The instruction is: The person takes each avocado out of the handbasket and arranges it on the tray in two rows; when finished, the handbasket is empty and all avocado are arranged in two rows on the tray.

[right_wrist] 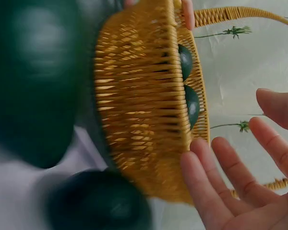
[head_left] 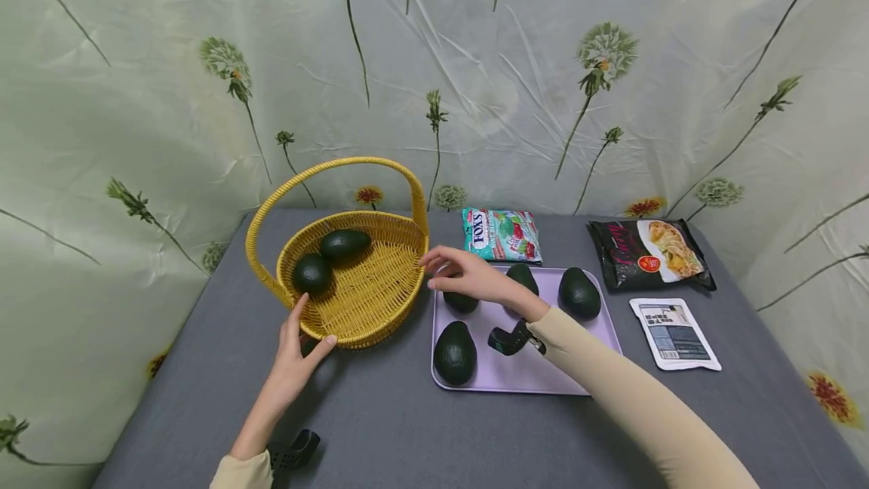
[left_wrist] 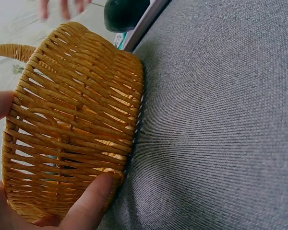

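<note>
Two dark green avocados [head_left: 330, 256] lie in the yellow woven wicker basket with an arched handle [head_left: 380, 293], which stands on the grey cloth-covered desk [head_left: 407, 429] toward its left side. They rest side by side against the basket's far-left wall, one rounder [head_left: 311, 273] and nearer, the other [head_left: 345, 244] longer and behind it. The left hand [head_left: 299, 353] holds the basket's near rim, thumb over the outer weave and fingers at the edge; the left wrist view shows the thumb [left_wrist: 89, 201] pressed on the wall low down. The right hand [head_left: 468, 276] hovers just beside the basket's right rim with fingers spread and relaxed, holding nothing; the right wrist view shows its fingertips [right_wrist: 216, 163] close to the weave, though whether they touch it cannot be told.

Just right of the basket sits a flat lilac rectangular tray [head_left: 516, 372] with four more avocados: one at the near-left corner [head_left: 454, 353], one at the far right [head_left: 579, 293], and two partly hidden by the right hand and forearm [head_left: 523, 276]. Behind the tray lies a green-and-white Fox's candy bag [head_left: 501, 235]. To its right lies a black noodle packet with a food photo [head_left: 645, 253], and nearer, a white flat pouch with a printed label [head_left: 674, 333]. A floral-printed pale curtain [head_left: 475, 81] hangs behind the desk.
</note>
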Demonstrator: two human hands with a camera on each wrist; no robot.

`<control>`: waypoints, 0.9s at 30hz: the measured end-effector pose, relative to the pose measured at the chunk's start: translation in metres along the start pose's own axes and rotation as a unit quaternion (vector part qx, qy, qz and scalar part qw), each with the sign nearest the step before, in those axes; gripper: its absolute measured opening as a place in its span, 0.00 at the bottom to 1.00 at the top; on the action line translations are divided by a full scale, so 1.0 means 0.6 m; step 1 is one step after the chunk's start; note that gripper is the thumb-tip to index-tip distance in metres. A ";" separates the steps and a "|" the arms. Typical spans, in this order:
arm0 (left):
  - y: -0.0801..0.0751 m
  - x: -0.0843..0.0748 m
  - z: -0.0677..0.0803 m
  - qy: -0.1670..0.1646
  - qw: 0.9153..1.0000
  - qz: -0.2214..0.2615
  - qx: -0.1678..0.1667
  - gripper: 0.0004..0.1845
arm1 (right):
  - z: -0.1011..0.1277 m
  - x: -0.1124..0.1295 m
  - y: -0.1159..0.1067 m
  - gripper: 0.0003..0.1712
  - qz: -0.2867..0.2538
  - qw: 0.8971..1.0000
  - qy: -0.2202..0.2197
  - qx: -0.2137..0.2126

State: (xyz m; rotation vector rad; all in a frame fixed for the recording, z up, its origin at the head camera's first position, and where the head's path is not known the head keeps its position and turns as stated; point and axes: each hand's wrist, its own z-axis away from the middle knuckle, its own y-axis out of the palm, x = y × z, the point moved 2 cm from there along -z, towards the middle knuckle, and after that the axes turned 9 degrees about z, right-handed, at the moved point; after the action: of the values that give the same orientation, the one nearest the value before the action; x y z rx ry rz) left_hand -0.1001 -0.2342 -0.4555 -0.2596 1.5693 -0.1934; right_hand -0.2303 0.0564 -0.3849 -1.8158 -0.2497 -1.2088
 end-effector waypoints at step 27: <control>0.000 -0.005 0.000 -0.006 1.000 -0.001 0.001 0.44 | -0.244 0.019 0.085 0.32 -0.078 0.985 0.148 0.029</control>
State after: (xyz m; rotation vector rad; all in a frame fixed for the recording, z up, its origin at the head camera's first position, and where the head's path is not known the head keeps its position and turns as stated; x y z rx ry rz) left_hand -0.1003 -0.2331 -0.4527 -0.2603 1.5572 -0.1936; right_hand -0.2860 -0.0884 -0.3894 -1.5645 -0.2577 -1.5467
